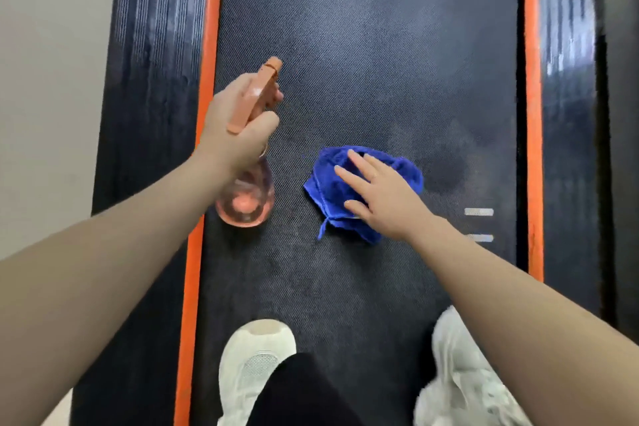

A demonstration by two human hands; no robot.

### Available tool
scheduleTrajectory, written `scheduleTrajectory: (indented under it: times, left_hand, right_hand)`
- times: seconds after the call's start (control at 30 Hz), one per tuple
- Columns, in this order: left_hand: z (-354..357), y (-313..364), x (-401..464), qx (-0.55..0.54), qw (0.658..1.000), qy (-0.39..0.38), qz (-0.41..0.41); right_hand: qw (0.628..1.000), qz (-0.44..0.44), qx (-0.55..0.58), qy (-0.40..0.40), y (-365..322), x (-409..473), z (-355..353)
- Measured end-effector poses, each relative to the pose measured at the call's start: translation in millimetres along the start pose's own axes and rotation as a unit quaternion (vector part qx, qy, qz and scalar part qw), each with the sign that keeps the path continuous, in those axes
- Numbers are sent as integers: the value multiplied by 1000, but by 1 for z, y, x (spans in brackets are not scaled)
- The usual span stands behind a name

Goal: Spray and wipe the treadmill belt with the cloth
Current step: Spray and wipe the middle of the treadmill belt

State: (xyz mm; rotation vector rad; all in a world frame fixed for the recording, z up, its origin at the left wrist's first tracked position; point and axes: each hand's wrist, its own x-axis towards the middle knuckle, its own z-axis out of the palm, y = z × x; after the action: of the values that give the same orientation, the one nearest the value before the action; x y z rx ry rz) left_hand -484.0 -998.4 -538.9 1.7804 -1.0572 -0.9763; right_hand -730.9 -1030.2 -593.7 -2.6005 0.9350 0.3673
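Note:
The black textured treadmill belt [366, 55] runs up the middle of the view between two orange strips. My left hand [235, 128] grips a pink spray bottle [247, 199] by its neck, above the belt's left side, nozzle pointing away from me. A crumpled blue cloth [332, 190] lies on the belt near the centre. My right hand [383, 197] presses flat on the cloth with fingers straight and spread. A darker damp patch shows on the belt just right of the cloth.
Orange strips [532, 114] and ribbed black side rails [152, 79] border the belt. My two white shoes [252, 363] stand on the belt's near end. Two small white marks [479, 212] lie near the right strip. Pale floor lies at the left.

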Motion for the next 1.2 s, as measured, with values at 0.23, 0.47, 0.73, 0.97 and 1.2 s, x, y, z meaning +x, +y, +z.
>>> scheduleTrajectory:
  times: [0.23,0.47,0.73,0.97,1.2]
  left_hand:
    - [11,3,12,19,1000,-17,5]
    - [-7,-14,14,-54,998,36,-3]
    - [-28,-26,3,-116,984,130,-47]
    - [-32,-45,-26,-146,967,165,-128]
    - [-32,-42,-23,-159,967,140,-139]
  right_hand:
    - [996,-4,-93,1,5,20,38]
    - [977,98,-35,187,15,102,30]
    - [979,-106,-19,173,-72,134,33]
    - [972,80,92,201,-61,165,7]
    - [959,-246,-78,118,-77,146,13]
